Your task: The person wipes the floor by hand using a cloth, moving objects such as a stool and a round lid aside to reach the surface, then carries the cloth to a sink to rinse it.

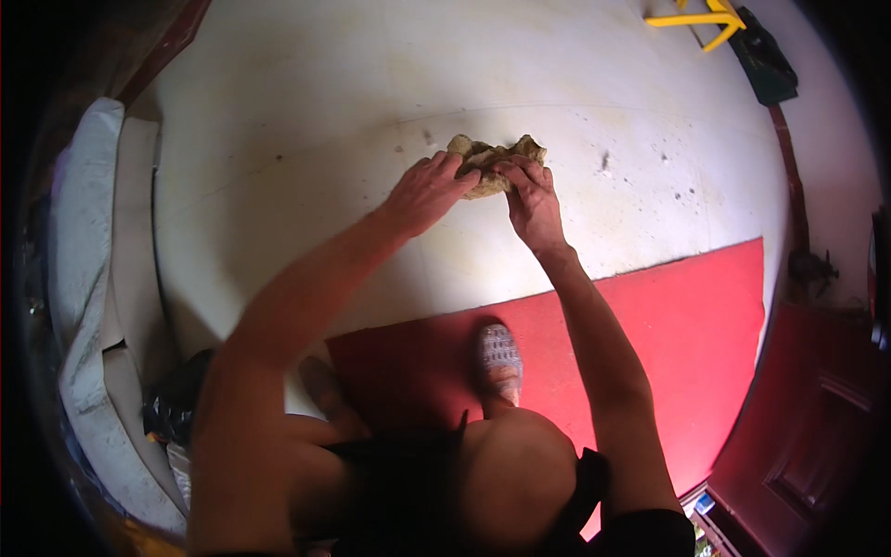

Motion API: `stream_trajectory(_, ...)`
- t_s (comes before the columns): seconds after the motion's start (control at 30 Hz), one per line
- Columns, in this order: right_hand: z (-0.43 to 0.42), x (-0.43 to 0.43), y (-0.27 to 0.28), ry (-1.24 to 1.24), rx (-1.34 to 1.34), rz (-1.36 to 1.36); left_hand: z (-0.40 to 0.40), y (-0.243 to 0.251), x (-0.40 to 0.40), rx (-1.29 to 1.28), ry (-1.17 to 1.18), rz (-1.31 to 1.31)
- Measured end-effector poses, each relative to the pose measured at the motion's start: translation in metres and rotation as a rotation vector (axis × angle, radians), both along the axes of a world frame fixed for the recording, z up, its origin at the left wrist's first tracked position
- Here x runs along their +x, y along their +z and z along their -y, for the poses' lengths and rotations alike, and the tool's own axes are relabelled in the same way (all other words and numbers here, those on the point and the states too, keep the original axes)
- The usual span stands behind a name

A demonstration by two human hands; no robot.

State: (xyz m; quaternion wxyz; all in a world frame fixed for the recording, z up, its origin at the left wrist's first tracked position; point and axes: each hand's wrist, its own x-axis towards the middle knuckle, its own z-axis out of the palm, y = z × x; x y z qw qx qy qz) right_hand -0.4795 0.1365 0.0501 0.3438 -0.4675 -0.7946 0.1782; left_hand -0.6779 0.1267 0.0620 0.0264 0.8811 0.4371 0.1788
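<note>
Out in front of me, above the pale floor, both hands hold a crumpled, yellowish-brown cloth or rag (491,184). My left hand (426,189) grips its left side, thumb toward the middle. On the right side, my right hand (534,205) has its fingers bent over the bunched folds. Ragged ends of the cloth stick up beyond both hands. Its exact material is hard to tell, and my fingers hide part of it.
Under my foot in a grey patterned shoe (501,348) lies a red mat (668,327). Small dark specks dot the whitish floor (334,83). A padded pale panel (87,244) lines the left side. At upper right are yellow legs (696,21); a dark red door (800,418) stands lower right.
</note>
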Motion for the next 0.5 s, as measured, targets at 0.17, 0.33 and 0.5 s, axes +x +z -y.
stream_trajectory(0.17, 0.087, -0.021, -0.013, 0.268, -0.252, -0.031, 0.061, 0.009, -0.067, -0.079, -0.239, -0.096)
stream_trajectory(0.33, 0.183, -0.034, -0.042, 0.511, -0.714, 0.337, 0.210, -0.067, -0.105, -0.041, -0.374, -0.138)
stream_trajectory(0.5, 0.143, -0.070, 0.008, 0.791, -0.517, 0.982, 0.250, -0.086, -0.087, -0.262, -0.154, -0.227)
